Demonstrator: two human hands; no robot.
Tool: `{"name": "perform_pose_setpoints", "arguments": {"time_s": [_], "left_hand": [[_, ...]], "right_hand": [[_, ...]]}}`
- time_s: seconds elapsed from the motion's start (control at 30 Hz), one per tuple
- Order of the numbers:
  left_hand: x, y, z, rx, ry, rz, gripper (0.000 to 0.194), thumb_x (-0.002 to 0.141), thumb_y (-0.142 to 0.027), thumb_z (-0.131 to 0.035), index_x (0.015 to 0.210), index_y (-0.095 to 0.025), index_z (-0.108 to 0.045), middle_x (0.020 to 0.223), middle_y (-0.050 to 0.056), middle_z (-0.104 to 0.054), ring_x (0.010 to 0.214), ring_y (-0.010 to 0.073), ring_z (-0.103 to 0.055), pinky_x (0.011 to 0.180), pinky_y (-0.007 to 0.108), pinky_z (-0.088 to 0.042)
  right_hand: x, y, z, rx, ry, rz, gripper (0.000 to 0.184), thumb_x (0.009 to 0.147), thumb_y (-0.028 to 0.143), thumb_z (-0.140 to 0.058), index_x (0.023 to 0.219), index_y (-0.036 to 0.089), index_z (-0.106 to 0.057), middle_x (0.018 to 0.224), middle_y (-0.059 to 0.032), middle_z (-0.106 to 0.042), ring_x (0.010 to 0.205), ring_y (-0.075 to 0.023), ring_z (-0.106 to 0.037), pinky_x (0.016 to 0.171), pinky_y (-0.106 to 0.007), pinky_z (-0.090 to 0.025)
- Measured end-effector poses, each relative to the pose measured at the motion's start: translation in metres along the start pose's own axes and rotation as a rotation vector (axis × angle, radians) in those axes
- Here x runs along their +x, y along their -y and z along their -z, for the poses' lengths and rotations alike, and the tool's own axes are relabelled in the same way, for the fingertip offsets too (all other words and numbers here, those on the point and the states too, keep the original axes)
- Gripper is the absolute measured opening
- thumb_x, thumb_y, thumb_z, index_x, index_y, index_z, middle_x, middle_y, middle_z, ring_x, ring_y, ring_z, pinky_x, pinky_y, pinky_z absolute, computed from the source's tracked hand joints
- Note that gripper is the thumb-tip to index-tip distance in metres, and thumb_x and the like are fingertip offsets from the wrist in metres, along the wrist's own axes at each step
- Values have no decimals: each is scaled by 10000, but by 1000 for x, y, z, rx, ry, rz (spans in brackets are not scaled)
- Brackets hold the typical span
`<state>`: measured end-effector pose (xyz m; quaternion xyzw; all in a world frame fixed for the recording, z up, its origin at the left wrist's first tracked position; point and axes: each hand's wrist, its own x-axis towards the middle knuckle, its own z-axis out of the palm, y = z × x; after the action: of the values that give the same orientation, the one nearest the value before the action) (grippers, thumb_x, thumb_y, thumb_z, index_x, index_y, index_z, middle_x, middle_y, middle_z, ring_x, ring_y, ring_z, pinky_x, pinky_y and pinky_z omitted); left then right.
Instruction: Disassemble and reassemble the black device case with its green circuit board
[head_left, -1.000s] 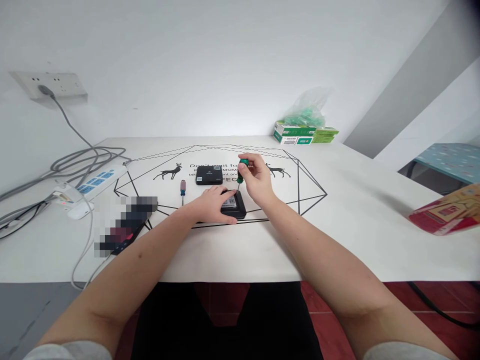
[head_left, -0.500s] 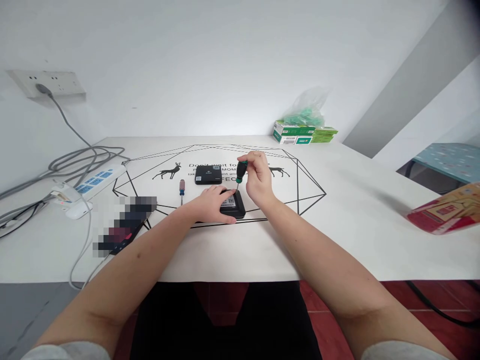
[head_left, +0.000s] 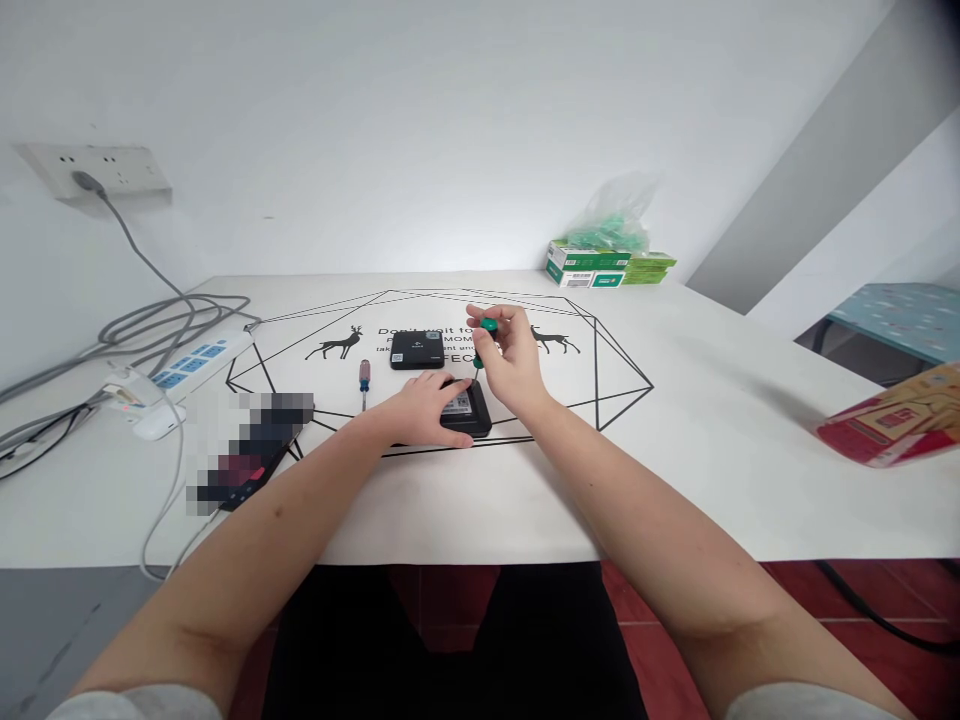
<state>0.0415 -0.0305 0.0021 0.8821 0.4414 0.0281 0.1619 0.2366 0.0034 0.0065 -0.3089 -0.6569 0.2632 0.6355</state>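
My left hand steadies a small black box on the mat, its thumb along the near edge and its fingers over the far side. A white label shows on the box's upper face, partly covered by that hand. In my right hand is a screwdriver with a green and black handle, held nearly upright. Its shaft goes down to the box's far right corner; the tip is too small to make out. Behind lies a second black box. A screwdriver with a reddish, blue-collared handle lies left of my left hand.
A blurred-out dark device with a cable lies near my left forearm. Farther left are a power strip and coiled grey cables. Green and white cartons stand against the wall. A red and tan package sits at the right.
My right hand's fingers have shifted around the screwdriver handle, the thumb now crossing its near side and the green end showing. My left hand and the box stay in place.
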Motion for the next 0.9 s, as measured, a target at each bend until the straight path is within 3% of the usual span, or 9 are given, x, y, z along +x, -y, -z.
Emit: {"name": "perform_pose_setpoints", "arguments": {"time_s": [0.13, 0.3, 0.43, 0.5, 0.63, 0.77, 0.9], "left_hand": [[1, 2, -1, -7, -8, -11, 1107, 864, -855, -673, 1754, -277, -360, 1740, 183, -415, 1598, 463, -352, 1305, 624, -316], [1, 3, -2, -4, -8, -3, 1123, 858, -877, -664, 1755, -275, -359, 1751, 182, -402, 1593, 467, -353, 1303, 632, -319], [1, 2, -2, -1, -4, -3, 1107, 862, -861, -677, 1755, -290, -360, 1751, 173, -399, 1608, 455, -338, 1312, 617, -311], [0, 1, -1, 1, 0, 4, 1107, 864, -851, -680, 1759, -287, -354, 1749, 174, -397, 1614, 449, -332, 1317, 611, -307], [0, 0, 0, -1, -1, 7, 1110, 861, -847, -683, 1757, -276, -361, 1733, 178, -414, 1601, 456, -350, 1313, 611, -314], [-1, -1, 1, 3, -1, 1, 1101, 862, -832, -690, 1752, -269, -368, 1729, 184, -413, 1605, 460, -340, 1313, 606, -310], [-1, -2, 2, -6, 16, 18, 1107, 867, -838, -674, 1761, -274, -345, 1741, 181, -392, 1608, 449, -328, 1315, 608, -309]], "right_hand": [[3, -1, 3, -121, -32, 170, 195, 1059, 345, -565, 1191, 314, -706, 1302, -94, -694, 1261, -291, -672, 1019, -533, -594], [5, 2, 6, -172, -56, 280, 319, 1110, 320, -455, 1114, 328, -774, 1033, -68, -575, 1036, -259, -644, 984, -531, -596], [5, 6, 5, -168, -68, 262, 268, 1112, 416, -486, 1082, 301, -726, 1060, -80, -674, 1057, -270, -676, 966, -526, -601], [4, 7, 4, -168, -73, 194, 185, 1051, 465, -618, 1086, 293, -675, 1093, -74, -727, 1036, -264, -702, 936, -506, -611], [2, 6, 1, -143, -51, 37, 392, 875, 409, -850, 1123, 309, -564, 1156, -46, -795, 976, -244, -749, 954, -506, -626], [-1, 4, 0, -78, -32, 10, 288, 980, 382, -710, 1200, 313, -536, 1274, -76, -808, 1055, -249, -778, 1019, -534, -620], [0, 2, 2, -143, -31, 90, 240, 1030, 301, -576, 1259, 306, -648, 1325, -96, -755, 1192, -275, -720, 1028, -536, -604]]}}
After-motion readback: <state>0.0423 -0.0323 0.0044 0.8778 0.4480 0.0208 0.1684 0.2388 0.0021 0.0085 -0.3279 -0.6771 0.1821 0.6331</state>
